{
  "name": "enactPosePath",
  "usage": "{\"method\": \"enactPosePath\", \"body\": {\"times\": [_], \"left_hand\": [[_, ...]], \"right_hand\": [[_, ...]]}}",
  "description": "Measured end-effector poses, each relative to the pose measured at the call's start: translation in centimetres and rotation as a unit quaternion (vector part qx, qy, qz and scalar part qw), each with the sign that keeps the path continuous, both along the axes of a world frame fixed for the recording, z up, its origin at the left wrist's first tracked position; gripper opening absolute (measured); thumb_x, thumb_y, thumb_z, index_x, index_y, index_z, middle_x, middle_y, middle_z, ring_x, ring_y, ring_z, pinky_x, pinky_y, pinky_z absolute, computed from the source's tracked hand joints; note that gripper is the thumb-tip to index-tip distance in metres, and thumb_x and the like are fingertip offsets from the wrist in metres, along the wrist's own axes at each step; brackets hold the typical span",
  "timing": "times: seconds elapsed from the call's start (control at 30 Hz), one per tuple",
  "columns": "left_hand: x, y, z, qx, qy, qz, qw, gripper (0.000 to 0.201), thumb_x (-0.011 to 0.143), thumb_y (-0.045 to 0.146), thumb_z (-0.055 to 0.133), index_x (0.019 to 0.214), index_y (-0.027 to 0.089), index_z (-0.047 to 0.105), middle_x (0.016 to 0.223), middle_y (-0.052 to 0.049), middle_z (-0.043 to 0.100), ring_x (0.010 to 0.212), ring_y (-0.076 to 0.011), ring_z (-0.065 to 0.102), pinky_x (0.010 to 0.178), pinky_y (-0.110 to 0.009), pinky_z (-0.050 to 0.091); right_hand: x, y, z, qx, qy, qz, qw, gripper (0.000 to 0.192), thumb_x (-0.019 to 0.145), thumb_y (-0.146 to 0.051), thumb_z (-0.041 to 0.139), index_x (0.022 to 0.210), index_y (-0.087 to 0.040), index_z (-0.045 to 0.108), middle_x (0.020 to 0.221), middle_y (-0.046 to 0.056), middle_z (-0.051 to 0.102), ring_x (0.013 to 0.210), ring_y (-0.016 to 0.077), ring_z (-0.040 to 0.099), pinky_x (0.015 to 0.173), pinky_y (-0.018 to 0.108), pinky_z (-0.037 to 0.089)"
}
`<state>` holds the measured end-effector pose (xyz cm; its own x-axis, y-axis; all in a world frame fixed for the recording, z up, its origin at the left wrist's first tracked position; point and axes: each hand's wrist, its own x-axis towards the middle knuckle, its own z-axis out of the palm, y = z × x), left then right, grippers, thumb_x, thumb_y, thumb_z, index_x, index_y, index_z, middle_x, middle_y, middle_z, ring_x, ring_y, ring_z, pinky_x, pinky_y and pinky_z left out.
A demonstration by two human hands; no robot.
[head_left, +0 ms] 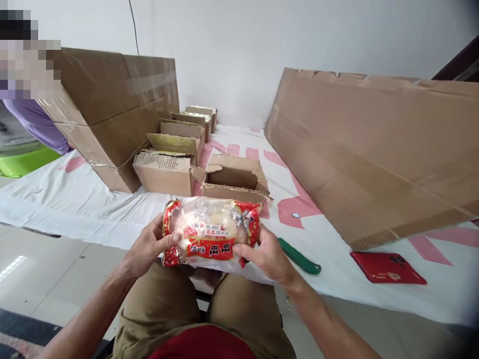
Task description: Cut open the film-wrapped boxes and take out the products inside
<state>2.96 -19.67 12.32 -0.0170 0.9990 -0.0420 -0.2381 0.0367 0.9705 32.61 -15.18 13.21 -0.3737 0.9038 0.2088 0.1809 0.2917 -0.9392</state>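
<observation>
A red and clear plastic snack bag (211,232) with Chinese lettering and pale pieces inside is held above my lap, at the table's front edge. My left hand (151,244) grips its left end, thumb on top. At the other end my right hand (267,252) holds it, thumb pressed on the front and fingers hidden behind. Just beyond the bag stands an open cardboard box (234,177) with torn flaps. To the right of my right hand lies a green-handled tool (300,257), perhaps a knife, its other end hidden.
Taped cardboard boxes (108,99) are stacked at the left, with a row of smaller open boxes (164,174) beside them. A large cardboard panel (377,149) stands at the right. A red phone (389,268) lies on the white cloth (322,232). Another person's purple sleeve (45,122) shows at far left.
</observation>
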Motion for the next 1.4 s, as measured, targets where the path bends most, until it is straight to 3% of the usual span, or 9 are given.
{"method": "enactPosePath", "body": {"times": [0.1,0.27,0.43,0.57,0.83,1.0,1.13,1.27,1.4], "left_hand": [[-2.7,-1.3,-1.9,-0.038,0.022,-0.012,0.999,0.055,0.078,0.039,0.089,0.126,0.02,0.069,0.118,-0.012,0.077,0.106,-0.0298,0.076,0.089,-0.04,0.064],[-7.8,-1.3,-2.3,-0.032,0.057,0.103,0.992,0.065,0.073,0.038,0.093,0.128,0.018,0.065,0.111,-0.011,0.078,0.096,-0.0263,0.077,0.083,-0.037,0.064],[-12.5,3.2,-1.7,0.047,0.082,0.21,0.973,0.096,0.064,0.038,0.095,0.148,0.02,0.05,0.116,-0.011,0.076,0.097,-0.0258,0.075,0.081,-0.036,0.063],[-14.9,8.2,-3.6,0.091,0.228,0.296,0.923,0.09,0.07,0.047,0.085,0.147,0.019,0.048,0.129,-0.015,0.07,0.117,-0.0296,0.068,0.096,-0.044,0.057],[-14.3,9.5,-9.4,0.041,0.333,0.315,0.888,0.075,0.073,0.048,0.078,0.138,0.019,0.055,0.141,-0.02,0.06,0.127,-0.0359,0.061,0.107,-0.058,0.048],[-13.8,8.6,-10.1,0.048,0.375,0.307,0.874,0.068,0.077,0.046,0.073,0.137,0.018,0.058,0.126,-0.015,0.065,0.118,-0.0331,0.065,0.103,-0.054,0.052],[-13.1,8.1,-10.3,0.066,0.451,0.344,0.821,0.074,0.081,0.048,0.072,0.145,0.017,0.052,0.136,-0.02,0.058,0.133,-0.0382,0.056,0.112,-0.058,0.046],[-10.9,7.8,-10.1,0.139,0.546,0.341,0.753,0.07,0.089,0.046,0.069,0.15,0.019,0.049,0.159,-0.023,0.043,0.15,-0.0423,0.04,0.122,-0.061,0.033],[-8.8,7.5,-9.8,0.149,0.58,0.302,0.742,0.064,0.092,0.039,0.067,0.151,0.023,0.049,0.161,-0.023,0.044,0.148,-0.0448,0.044,0.119,-0.064,0.033]], "right_hand": [[-3.1,-0.6,-2.4,-0.076,0.016,0.012,0.997,0.047,0.077,-0.032,0.08,0.121,-0.023,0.065,0.117,0.006,0.078,0.105,0.0255,0.073,0.096,0.043,0.06],[-9.8,1.1,-4.3,-0.086,0.039,0.022,0.995,0.049,0.072,-0.03,0.08,0.118,-0.021,0.063,0.112,0.006,0.078,0.101,0.0242,0.073,0.094,0.04,0.058],[-16.8,6.1,-5.2,-0.02,0.068,0.001,0.997,0.061,0.071,-0.03,0.082,0.126,-0.023,0.058,0.116,0.007,0.077,0.105,0.0271,0.073,0.099,0.043,0.056],[-20.2,10.5,-6.7,-0.01,0.025,-0.052,0.998,0.071,0.071,-0.028,0.084,0.136,-0.024,0.054,0.126,0.008,0.075,0.119,0.028,0.07,0.106,0.042,0.054],[-19.8,12.8,-11.1,-0.043,-0.048,-0.082,0.995,0.039,0.083,-0.037,0.077,0.116,-0.022,0.064,0.111,0.008,0.08,0.102,0.0236,0.075,0.092,0.037,0.058],[-19.6,12.9,-11.0,-0.027,-0.101,-0.075,0.992,0.025,0.089,-0.045,0.072,0.096,-0.021,0.071,0.084,0.006,0.079,0.089,0.0264,0.073,0.085,0.037,0.055],[-19.9,12.6,-11.1,-0.003,-0.124,-0.081,0.989,0.029,0.091,-0.049,0.069,0.094,-0.02,0.071,0.094,0.012,0.078,0.098,0.0302,0.07,0.091,0.041,0.052],[-20.3,12.0,-11.6,0.015,-0.122,-0.086,0.989,0.032,0.094,-0.047,0.065,0.108,-0.018,0.071,0.107,0.014,0.077,0.108,0.0326,0.067,0.099,0.045,0.05],[-19.9,10.8,-11.8,0.029,-0.107,-0.077,0.991,0.052,0.092,-0.039,0.067,0.139,-0.019,0.059,0.137,0.017,0.069,0.129,0.0343,0.062,0.111,0.049,0.048]]}}
